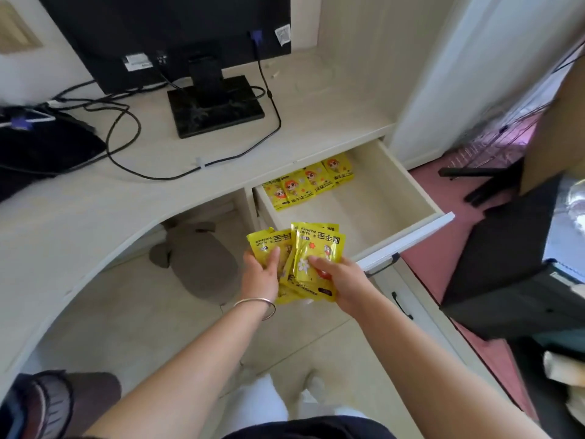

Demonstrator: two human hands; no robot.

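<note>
Packets (316,248) in yellow foil, a fanned bundle printed HAND WARMER, sit at the centre of the frame just below the front panel of an open drawer (411,191). They are held between both hands: the left hand (261,275) grips the bundle's left side with its thumb on top, and the right hand (343,282) pinches the right side the same way. A row of matching packets (307,185) lies at the drawer's far end, above the hands, under the edge of a pale desk (95,201). A monitor (158,36) stands on the desk at upper left, and a grey cushion (202,258) lies on the floor left of the hands.
</note>
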